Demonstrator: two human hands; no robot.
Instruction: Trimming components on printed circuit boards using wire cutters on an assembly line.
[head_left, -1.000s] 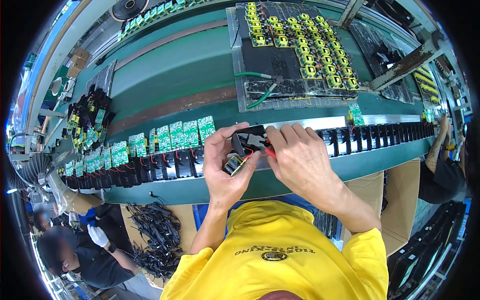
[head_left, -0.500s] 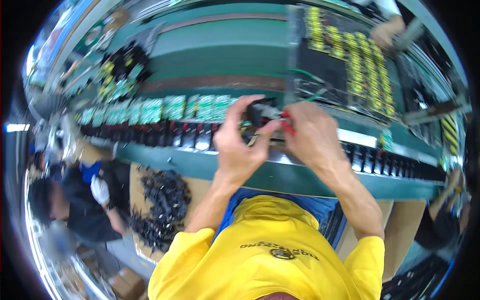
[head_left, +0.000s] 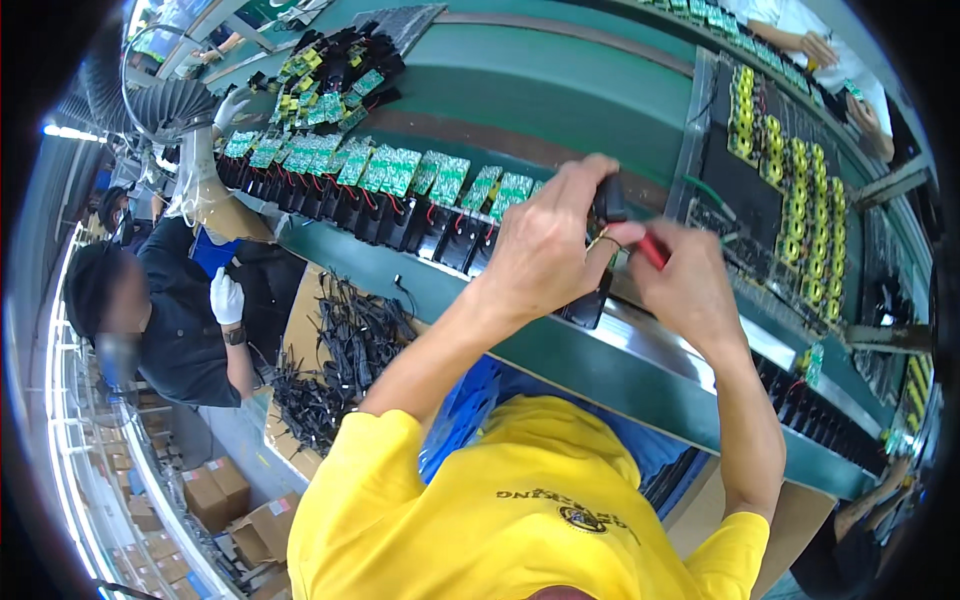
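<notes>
My left hand (head_left: 548,238) is closed around a small black plastic housing (head_left: 609,198) above the rail. The hand hides much of the housing and what is inside it. Close beside it, my right hand (head_left: 690,285) grips a red-handled tool (head_left: 654,249); its tip is hidden, so I cannot tell its kind. Below my hands, a black casing (head_left: 588,305) lies on the metal rail. To the left runs a row of black casings (head_left: 400,228) with green circuit boards (head_left: 390,170) leaning behind them, joined by red wires.
A tray of yellow-wrapped coils (head_left: 795,200) lies on the right. Black cables (head_left: 340,350) fill a cardboard box (head_left: 302,440) at lower left. A heap of boards (head_left: 330,90) sits far left, near a ribbed duct (head_left: 170,105). Co-workers sit left, right and across.
My view has turned, so the bench now slants down to the right. Both hands stay close together, and the black housing has been turned, its lighter inside no longer showing.
</notes>
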